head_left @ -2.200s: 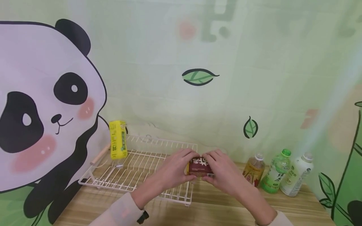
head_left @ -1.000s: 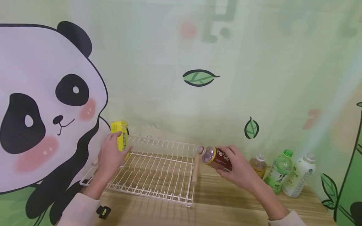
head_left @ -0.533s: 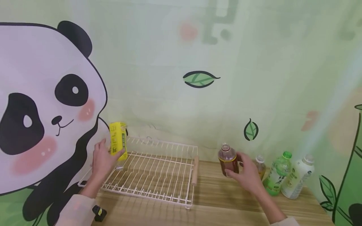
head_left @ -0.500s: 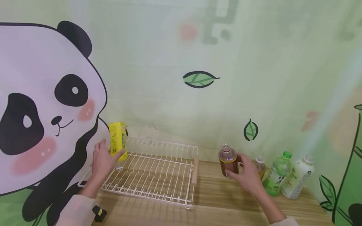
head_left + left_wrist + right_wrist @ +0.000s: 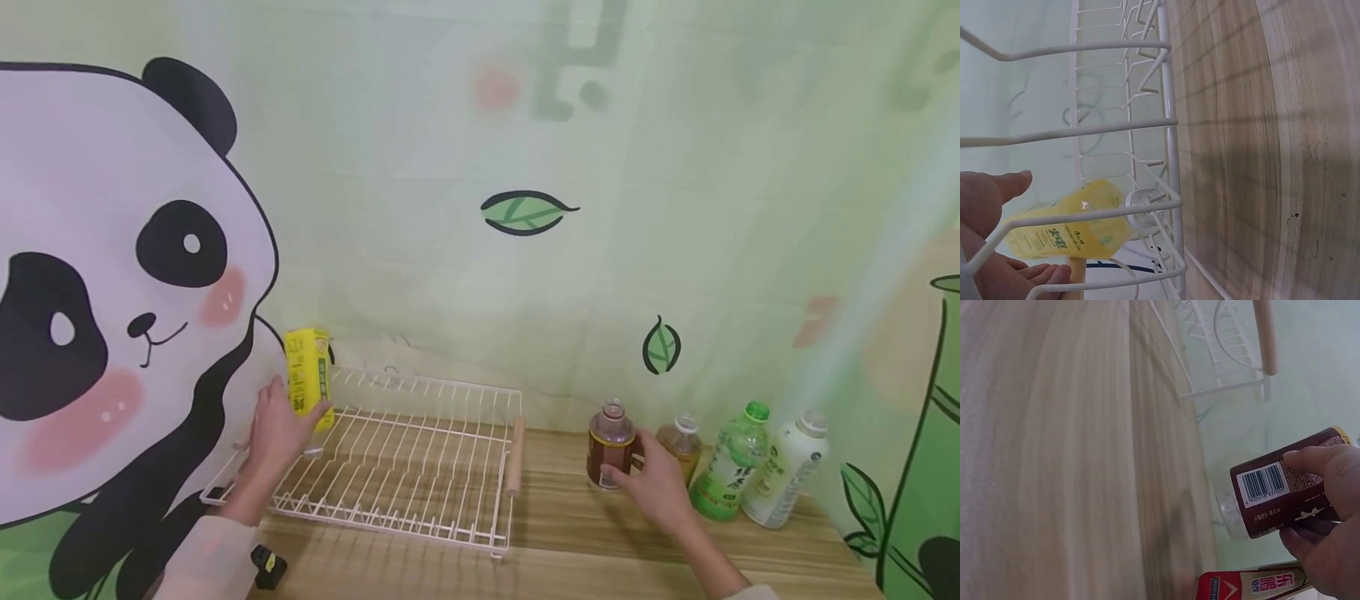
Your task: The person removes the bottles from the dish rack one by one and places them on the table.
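Observation:
My right hand (image 5: 657, 482) holds a clear bottle with a dark red label (image 5: 611, 450) round its side. The bottle is upright and has no visible cap; whether its base touches the table cannot be told. Its barcode faces the right wrist view, with the thumb laid on the label. My left hand (image 5: 279, 433) lies loosely about a yellow bottle (image 5: 309, 375), which stands cap down in the white wire rack (image 5: 420, 467). In the left wrist view the thumb (image 5: 1013, 186) is apart from that bottle.
Right of the held bottle stand an amber drink bottle (image 5: 684, 442), a green-capped bottle (image 5: 731, 467) and a white bottle (image 5: 787, 475). The rack has wooden handles (image 5: 516, 457). A printed panda curtain (image 5: 525, 317) hangs behind the wooden table (image 5: 570, 550).
Both hands first held the dark red bottle near the rack. The left hand then moved left to the yellow bottle. The right turned the red bottle upright, carried it right and lowered it.

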Demonstrator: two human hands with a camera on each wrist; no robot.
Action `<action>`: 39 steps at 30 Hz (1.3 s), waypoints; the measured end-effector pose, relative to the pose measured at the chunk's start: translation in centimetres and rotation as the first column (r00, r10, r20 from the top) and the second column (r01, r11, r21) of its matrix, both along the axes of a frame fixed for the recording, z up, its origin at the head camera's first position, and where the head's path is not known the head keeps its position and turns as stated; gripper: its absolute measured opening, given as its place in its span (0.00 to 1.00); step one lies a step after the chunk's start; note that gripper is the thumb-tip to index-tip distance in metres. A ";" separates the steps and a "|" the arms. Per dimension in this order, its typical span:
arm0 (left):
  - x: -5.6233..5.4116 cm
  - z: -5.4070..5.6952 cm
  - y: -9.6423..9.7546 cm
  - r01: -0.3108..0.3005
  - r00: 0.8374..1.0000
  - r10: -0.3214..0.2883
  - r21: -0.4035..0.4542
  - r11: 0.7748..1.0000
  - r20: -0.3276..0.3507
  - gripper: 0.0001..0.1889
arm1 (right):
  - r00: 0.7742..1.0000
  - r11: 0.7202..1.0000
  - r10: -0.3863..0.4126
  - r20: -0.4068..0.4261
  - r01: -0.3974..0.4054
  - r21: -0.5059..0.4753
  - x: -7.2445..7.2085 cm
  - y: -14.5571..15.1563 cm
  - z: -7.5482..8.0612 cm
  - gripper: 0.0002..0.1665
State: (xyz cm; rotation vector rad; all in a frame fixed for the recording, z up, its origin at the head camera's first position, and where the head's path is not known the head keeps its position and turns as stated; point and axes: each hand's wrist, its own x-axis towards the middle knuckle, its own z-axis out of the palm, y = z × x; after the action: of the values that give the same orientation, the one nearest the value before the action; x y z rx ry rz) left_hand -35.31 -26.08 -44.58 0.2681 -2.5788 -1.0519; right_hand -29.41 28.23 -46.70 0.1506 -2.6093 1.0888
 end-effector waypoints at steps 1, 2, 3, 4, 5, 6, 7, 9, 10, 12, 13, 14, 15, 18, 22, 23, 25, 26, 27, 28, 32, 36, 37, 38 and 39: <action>-0.1 0.0 0.0 -0.003 1.000 0.003 0.000 1.000 -0.004 0.52 | 1.000 1.000 0.002 0.004 -0.002 -0.004 0.0 0.0 -0.1 0.39; -0.2 0.0 0.0 -0.005 1.000 0.005 0.004 1.000 -0.010 0.51 | 1.000 1.000 0.005 0.009 -0.005 -0.007 0.0 0.1 -0.2 0.38; -0.3 0.0 0.0 -0.005 1.000 0.005 0.009 1.000 -0.012 0.51 | 1.000 1.000 0.005 0.018 -0.005 -0.010 0.0 0.1 -0.3 0.39; -0.4 0.0 0.1 -0.003 1.000 0.003 0.012 1.000 -0.015 0.51 | 1.000 1.000 0.005 0.027 -0.005 -0.010 -0.1 0.2 -0.5 0.39; -0.5 0.0 0.1 0.000 1.000 0.000 0.016 1.000 -0.016 0.51 | 0.999 1.000 0.004 0.037 -0.004 -0.012 -0.1 0.2 -0.6 0.39; -0.6 0.0 0.2 0.004 1.000 -0.004 0.021 1.000 -0.016 0.51 | 0.999 1.000 0.006 0.050 -0.005 -0.017 0.0 0.3 -0.7 0.40; -0.6 0.0 0.3 0.007 1.000 -0.006 0.025 1.000 -0.015 0.51 | 0.998 1.000 0.005 0.062 -0.004 -0.019 0.0 0.4 -0.9 0.40; -0.8 0.0 0.4 0.004 1.000 -0.003 0.023 1.000 -0.015 0.51 | 0.996 1.000 0.003 0.087 -0.001 -0.023 0.0 0.5 -1.2 0.41; -0.8 -0.1 0.5 -0.001 1.000 0.001 0.022 1.000 -0.020 0.50 | 0.995 1.000 0.000 0.097 0.002 -0.018 0.0 0.6 -1.4 0.40; -1.0 -0.2 0.7 -0.012 0.999 0.013 0.012 1.000 -0.029 0.49 | 0.994 1.000 0.006 0.111 -0.004 -0.012 0.0 0.8 -1.8 0.41; -1.1 -0.2 0.7 -0.018 0.999 0.018 0.008 1.000 -0.036 0.49 | 0.993 1.000 0.006 0.118 -0.005 -0.009 0.0 0.9 -2.0 0.40; -1.2 -0.2 0.8 -0.022 0.999 0.022 0.002 1.000 -0.043 0.49 | 0.993 1.000 0.006 0.122 -0.005 -0.007 0.0 1.0 -2.1 0.41; -1.3 -0.2 0.8 -0.025 0.998 0.025 -0.002 1.000 -0.050 0.49 | 0.992 1.000 0.004 0.123 -0.004 0.000 0.0 1.1 -2.3 0.41; -1.6 -0.2 1.0 -0.029 0.998 0.028 -0.016 0.999 -0.052 0.50 | 0.993 1.000 0.000 0.119 -0.001 0.006 0.0 1.2 -2.6 0.43; -2.0 -0.2 1.2 -0.045 0.999 0.044 -0.043 0.998 -0.019 0.55 | 0.995 1.000 -0.005 0.103 0.004 0.012 0.1 1.3 -2.7 0.42; -2.1 -0.2 1.3 -0.053 0.999 0.052 -0.050 0.997 -0.011 0.55 | 0.995 1.000 -0.003 0.101 0.002 0.012 0.1 1.3 -2.7 0.42; -2.2 -0.3 1.4 -0.069 0.998 0.069 -0.055 0.996 -0.006 0.56 | 0.995 1.000 0.000 0.096 -0.002 0.012 0.1 1.3 -2.8 0.41; -2.3 -0.3 1.5 -0.077 0.997 0.076 -0.057 0.995 -0.009 0.56 | 0.995 1.000 0.000 0.095 -0.002 0.011 0.1 1.4 -2.8 0.40; -2.4 -0.3 1.6 -0.082 0.997 0.081 -0.060 0.995 -0.018 0.55 | 0.996 1.000 -0.006 0.089 0.005 0.017 0.1 1.5 -2.8 0.40; -2.4 -0.4 1.7 -0.087 0.996 0.085 -0.057 0.995 -0.029 0.54 | 0.996 1.000 -0.011 0.085 0.009 0.022 0.2 1.5 -2.8 0.40; -2.6 -0.5 1.8 -0.090 0.995 0.087 -0.052 0.995 -0.046 0.49 | 0.997 1.000 -0.011 0.076 0.009 0.029 0.1 1.4 -2.7 0.41; -2.3 -0.7 1.8 -0.059 0.998 0.059 -0.054 0.997 -0.012 0.46 | 0.996 1.000 0.000 0.087 -0.002 0.014 0.1 1.4 -2.7 0.41; -2.2 -0.8 1.8 -0.048 0.999 0.048 -0.054 0.997 -0.002 0.46 | 0.996 1.000 0.003 0.090 -0.004 0.008 0.1 1.3 -2.7 0.40; -2.2 -0.9 1.8 -0.040 0.999 0.040 -0.055 0.998 0.008 0.46 | 0.995 1.000 0.005 0.095 -0.005 -0.004 0.1 1.3 -2.7 0.40; -2.1 -1.1 1.8 -0.034 0.999 0.035 -0.051 0.998 0.020 0.46 | 0.995 1.000 0.007 0.098 -0.006 -0.014 0.1 1.2 -2.8 0.40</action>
State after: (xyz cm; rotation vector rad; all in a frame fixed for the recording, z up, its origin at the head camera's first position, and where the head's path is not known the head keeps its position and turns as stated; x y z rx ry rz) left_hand -37.42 -24.33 -45.64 0.3112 -2.6050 -0.9758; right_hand -29.27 29.43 -49.45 0.1047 -2.6891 1.1431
